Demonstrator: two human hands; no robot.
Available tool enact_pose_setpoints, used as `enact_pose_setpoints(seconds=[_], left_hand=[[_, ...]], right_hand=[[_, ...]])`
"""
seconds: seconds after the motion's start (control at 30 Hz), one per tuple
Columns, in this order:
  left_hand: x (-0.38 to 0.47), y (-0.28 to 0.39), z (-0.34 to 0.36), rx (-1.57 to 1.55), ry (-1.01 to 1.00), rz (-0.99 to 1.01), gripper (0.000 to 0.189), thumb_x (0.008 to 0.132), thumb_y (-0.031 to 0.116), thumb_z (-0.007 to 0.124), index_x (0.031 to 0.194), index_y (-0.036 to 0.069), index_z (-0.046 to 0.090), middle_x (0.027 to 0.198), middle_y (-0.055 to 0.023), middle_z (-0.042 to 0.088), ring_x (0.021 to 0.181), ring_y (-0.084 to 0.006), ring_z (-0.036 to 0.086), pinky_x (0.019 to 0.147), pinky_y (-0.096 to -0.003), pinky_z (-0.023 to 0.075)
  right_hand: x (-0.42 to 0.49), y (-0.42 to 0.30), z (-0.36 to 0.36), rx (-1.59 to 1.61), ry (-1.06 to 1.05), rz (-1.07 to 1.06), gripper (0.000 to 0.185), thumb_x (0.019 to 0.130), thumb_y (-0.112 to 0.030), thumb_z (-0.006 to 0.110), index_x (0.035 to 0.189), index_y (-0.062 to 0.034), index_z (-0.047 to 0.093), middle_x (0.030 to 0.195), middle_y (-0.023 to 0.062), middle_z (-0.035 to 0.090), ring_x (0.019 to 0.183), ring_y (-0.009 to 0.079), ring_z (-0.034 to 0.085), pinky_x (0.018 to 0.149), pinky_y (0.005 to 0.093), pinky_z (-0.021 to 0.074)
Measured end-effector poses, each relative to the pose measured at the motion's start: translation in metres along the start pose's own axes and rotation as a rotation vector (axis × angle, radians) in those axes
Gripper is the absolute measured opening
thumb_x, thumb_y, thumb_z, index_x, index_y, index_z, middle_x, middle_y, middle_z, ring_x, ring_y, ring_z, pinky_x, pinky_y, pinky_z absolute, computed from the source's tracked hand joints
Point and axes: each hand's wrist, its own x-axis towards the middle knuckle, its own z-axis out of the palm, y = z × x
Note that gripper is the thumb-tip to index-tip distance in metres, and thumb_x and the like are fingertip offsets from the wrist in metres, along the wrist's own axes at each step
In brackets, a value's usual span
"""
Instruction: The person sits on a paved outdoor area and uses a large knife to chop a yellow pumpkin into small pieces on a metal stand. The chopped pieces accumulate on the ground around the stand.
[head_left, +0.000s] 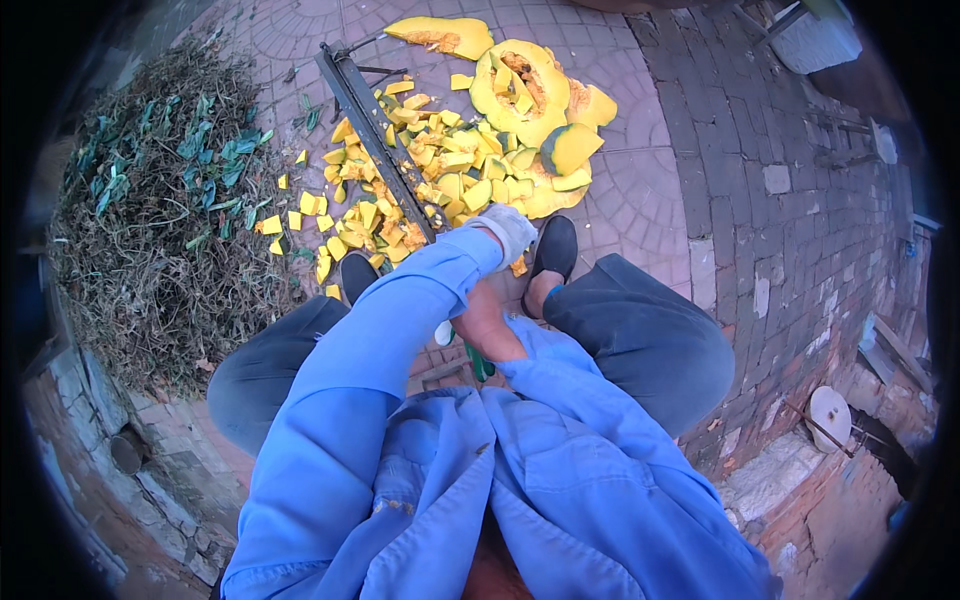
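My left hand (511, 227) wears a grey-white work glove and reaches across to the right, over my right forearm. It is beside the cut pumpkin pieces; its fingers are mostly out of sight. My right hand (480, 322) is largely hidden under the left sleeve, with only the bare wrist area clear. Below it a green object (478, 364) shows, too covered to name. A long, dark, slotted metal bar (379, 139), like the frame of a lever cutter, slants across the heap of yellow pumpkin chunks (450, 154), its near end by my left forearm.
Beyond the chunks lie a large hollow pumpkin piece (551, 82), a long wedge (450, 34) and a green-skinned piece (574, 148). A heap of dry vines (165, 225) with green leaves rises on the left. Brick paving (750, 150) extends right, towards a round white lid (829, 420).
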Motion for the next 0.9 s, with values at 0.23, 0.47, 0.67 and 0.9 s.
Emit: enact_pose_setpoints(seconds=[0.23, 0.47, 0.67, 0.9], left_hand=[[0.086, 0.007, 0.065, 0.562, -0.327, 0.011, 0.040, 0.101, 0.032, 0.052, 0.136, 0.021, 0.065, 0.148, -0.0070, 0.056, 0.144, -0.0282, 0.042, 0.115, -0.0602, 0.0289], [0.067, -0.054, 0.040, 0.339, -0.409, 0.103, 0.035, 0.098, 0.031, 0.059, 0.131, 0.023, 0.068, 0.147, 0.0024, 0.052, 0.140, -0.0238, 0.042, 0.112, -0.0697, 0.0255], [0.053, -0.050, 0.013, 0.373, -0.438, 0.028, 0.035, 0.097, 0.028, 0.060, 0.131, 0.027, 0.067, 0.145, 0.0018, 0.051, 0.139, -0.0237, 0.043, 0.109, -0.0687, 0.0314], [0.052, -0.103, -0.010, 0.537, -0.411, -0.099, 0.037, 0.095, 0.022, 0.065, 0.131, 0.025, 0.066, 0.139, 0.0028, 0.055, 0.136, -0.0236, 0.046, 0.099, -0.0586, 0.0429]], right_hand=[[0.000, 0.015, -0.006, 0.108, -0.123, 0.001, 0.040, 0.088, -0.018, 0.070, 0.118, 0.0025, 0.054, 0.096, 0.0268, 0.068, 0.086, 0.0487, 0.065, 0.073, 0.0555, 0.0522], [0.009, -0.002, -0.012, 0.150, -0.206, 0.096, 0.039, 0.087, -0.017, 0.070, 0.116, 0.0028, 0.055, 0.092, 0.0274, 0.067, 0.084, 0.0477, 0.065, 0.072, 0.0552, 0.0515], [0.013, -0.010, -0.015, 0.140, -0.261, 0.204, 0.040, 0.086, -0.014, 0.070, 0.118, 0.0039, 0.053, 0.086, 0.0279, 0.066, 0.082, 0.0472, 0.065, 0.070, 0.0554, 0.0506], [0.021, -0.028, -0.027, 0.136, -0.214, 0.321, 0.033, 0.090, -0.018, 0.067, 0.105, 0.0042, 0.048, 0.079, 0.0294, 0.065, 0.073, 0.0497, 0.064, 0.065, 0.0569, 0.0501]])
